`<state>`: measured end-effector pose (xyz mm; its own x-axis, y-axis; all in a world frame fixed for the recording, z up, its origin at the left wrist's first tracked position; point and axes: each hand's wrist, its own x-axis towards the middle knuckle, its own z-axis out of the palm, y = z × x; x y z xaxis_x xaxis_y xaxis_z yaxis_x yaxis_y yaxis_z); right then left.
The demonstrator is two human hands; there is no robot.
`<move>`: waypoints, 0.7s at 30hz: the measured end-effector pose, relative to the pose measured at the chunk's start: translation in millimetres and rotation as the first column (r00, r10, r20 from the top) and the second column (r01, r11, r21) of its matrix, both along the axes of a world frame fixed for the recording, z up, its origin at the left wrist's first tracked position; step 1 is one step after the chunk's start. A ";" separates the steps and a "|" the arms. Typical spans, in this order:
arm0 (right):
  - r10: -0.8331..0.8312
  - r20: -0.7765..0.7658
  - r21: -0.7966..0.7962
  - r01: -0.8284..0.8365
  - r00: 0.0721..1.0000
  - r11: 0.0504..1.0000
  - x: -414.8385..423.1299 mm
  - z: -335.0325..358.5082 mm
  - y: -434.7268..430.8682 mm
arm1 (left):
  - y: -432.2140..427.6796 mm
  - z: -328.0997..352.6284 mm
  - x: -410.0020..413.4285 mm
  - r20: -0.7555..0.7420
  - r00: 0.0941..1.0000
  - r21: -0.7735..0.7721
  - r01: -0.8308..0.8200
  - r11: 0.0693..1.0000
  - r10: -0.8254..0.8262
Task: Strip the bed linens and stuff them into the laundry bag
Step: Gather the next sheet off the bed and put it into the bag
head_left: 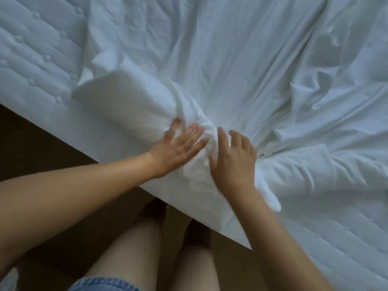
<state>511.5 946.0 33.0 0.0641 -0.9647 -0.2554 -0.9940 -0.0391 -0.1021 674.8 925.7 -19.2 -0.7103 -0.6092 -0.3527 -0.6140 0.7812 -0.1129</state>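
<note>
A loose white sheet (220,59) lies crumpled over the quilted mattress (31,59), gathered into a bunch (195,122) at the near edge. My left hand (178,148) presses on the bunch from the left, fingers straight and spread. My right hand (233,158) lies against the bunch from the right, fingers nearly straight, blurred by motion. A folded ridge of the sheet (117,93) stands up beyond my left hand. No laundry bag is in view.
The bare quilted mattress shows at far left and at lower right (336,238). The bed's edge runs diagonally from the left to the bottom middle. Dark floor (42,143) lies below it, with my legs and denim shorts (105,284) close to the bed.
</note>
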 end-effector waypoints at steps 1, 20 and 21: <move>0.002 0.033 -0.078 0.000 0.999 0.997 5.2 -0.1 16.8 | -21.5 2.7 -12.7 0.022 1.000 0.080 0.008 0.997 -0.010; -0.346 0.340 0.510 0.138 0.874 0.849 -96.6 -47.6 -124.3 | -128.7 4.4 -72.9 0.124 0.989 0.003 -0.079 0.997 0.078; -0.385 0.347 0.518 0.167 0.855 0.839 -96.6 -50.4 -127.2 | -140.1 1.4 -85.6 0.159 0.986 0.011 -0.044 0.999 0.041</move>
